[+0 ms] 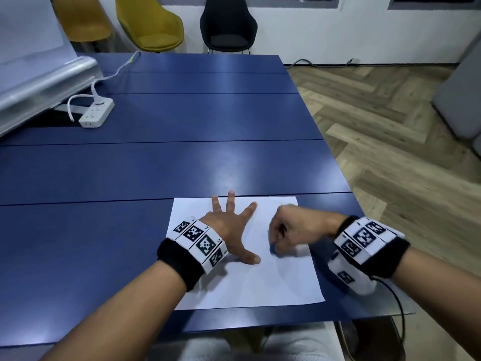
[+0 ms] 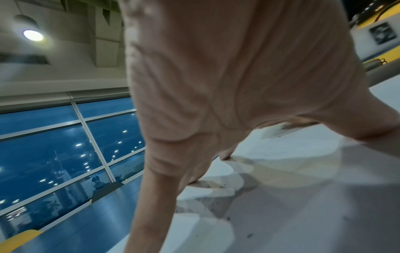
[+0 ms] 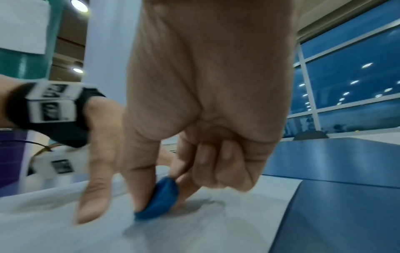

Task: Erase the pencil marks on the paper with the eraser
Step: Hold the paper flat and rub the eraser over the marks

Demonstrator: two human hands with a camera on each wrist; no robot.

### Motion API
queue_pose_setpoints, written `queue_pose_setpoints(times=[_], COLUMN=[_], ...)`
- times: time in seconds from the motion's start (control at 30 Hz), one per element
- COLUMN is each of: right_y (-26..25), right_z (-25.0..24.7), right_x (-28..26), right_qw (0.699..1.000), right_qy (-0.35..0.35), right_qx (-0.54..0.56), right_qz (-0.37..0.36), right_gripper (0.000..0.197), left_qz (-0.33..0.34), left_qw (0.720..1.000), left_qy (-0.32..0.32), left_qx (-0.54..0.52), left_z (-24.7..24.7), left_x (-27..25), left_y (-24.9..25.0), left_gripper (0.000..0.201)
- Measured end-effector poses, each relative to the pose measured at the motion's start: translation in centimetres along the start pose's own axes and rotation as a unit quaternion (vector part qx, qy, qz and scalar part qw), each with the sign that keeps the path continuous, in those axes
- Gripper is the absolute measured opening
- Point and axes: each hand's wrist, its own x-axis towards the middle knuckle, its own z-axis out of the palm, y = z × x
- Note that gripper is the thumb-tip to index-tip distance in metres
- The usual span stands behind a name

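A white sheet of paper [image 1: 260, 280] lies on the blue table near its front right corner. My left hand [image 1: 231, 225] rests flat on the sheet's left part with fingers spread, holding it down. My right hand [image 1: 289, 231] is curled over the middle of the paper and pinches a small blue eraser [image 3: 160, 200] between thumb and fingers, its lower end pressed on the paper [image 3: 194, 229]. In the head view only a blue tip of the eraser [image 1: 272, 248] shows under the fist. Dark eraser crumbs dot the paper [image 2: 281, 196] in the left wrist view. No pencil marks are plainly visible.
A white power strip [image 1: 96, 112] with its cable sits at the table's far left, beside a white slanted board [image 1: 39, 82]. Yellow and black chairs [image 1: 229, 24] stand beyond the far edge. The table's right edge [image 1: 335, 152] runs close to the paper.
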Motion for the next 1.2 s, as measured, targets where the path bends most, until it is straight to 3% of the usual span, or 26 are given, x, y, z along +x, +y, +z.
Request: queue_pose_setpoints(times=[0.1,0.17,0.33,0.37,0.43,0.5,0.57,0.73,0.8,0.93,1.0,1.07,1.2], right_y=[0.7,1.1,0.1,0.0,0.2,0.8,1.0,0.2,0.4,1.4,1.5,1.3,0.9], right_z=[-1.3,-0.9,0.9,0.6,-0.6,-1.6,-1.6,0.0,-1.0,-3.2,-3.0,-2.0,-0.7], right_x=[1.9,1.9,-0.9,-0.7,0.5,1.9,2.1,-0.5,0.3,3.3,3.5,2.6,1.0], right_qw=[0.992,0.991,0.998,0.997,1.0,0.997,0.994,0.997,0.999,0.99,0.987,0.991,0.999], right_qy=[0.123,0.135,-0.066,-0.077,-0.024,0.077,0.112,-0.076,-0.033,0.137,0.161,0.128,-0.026], right_qx=[-0.011,-0.014,-0.022,-0.02,-0.015,-0.006,0.002,0.018,0.012,-0.026,-0.025,-0.026,-0.027], right_qz=[-0.001,0.0,-0.005,-0.009,-0.012,-0.014,-0.016,0.006,0.0,0.002,-0.001,-0.013,-0.014], right_gripper=[0.006,0.005,0.007,0.007,0.005,0.005,0.006,0.008,0.008,0.004,0.005,0.011,0.012], left_qz=[0.002,0.002,0.0,-0.001,-0.001,0.0,-0.001,-0.01,-0.008,-0.006,-0.007,-0.008,-0.01], left_qw=[1.0,1.0,1.0,1.0,1.0,1.0,1.0,1.0,1.0,1.0,1.0,1.0,1.0], left_qy=[-0.004,-0.007,-0.005,-0.006,-0.01,-0.009,-0.007,-0.012,-0.01,-0.004,-0.004,-0.006,-0.012], left_qx=[-0.002,-0.002,-0.004,-0.004,-0.004,-0.006,-0.008,-0.016,-0.015,-0.014,-0.017,-0.021,-0.026], left_z=[0.0,0.0,0.2,0.2,0.1,0.1,0.2,0.4,0.4,0.5,0.5,0.5,0.4], left_x=[0.1,0.1,0.2,0.2,0.2,0.2,0.2,0.4,0.4,0.2,0.3,0.3,0.3], left_y=[-0.1,-0.2,-0.2,-0.2,-0.2,-0.2,-0.3,-0.3,-0.2,-0.3,-0.4,-0.3,-0.3], left_gripper=[0.129,0.129,0.129,0.129,0.129,0.129,0.129,0.13,0.13,0.13,0.13,0.13,0.13])
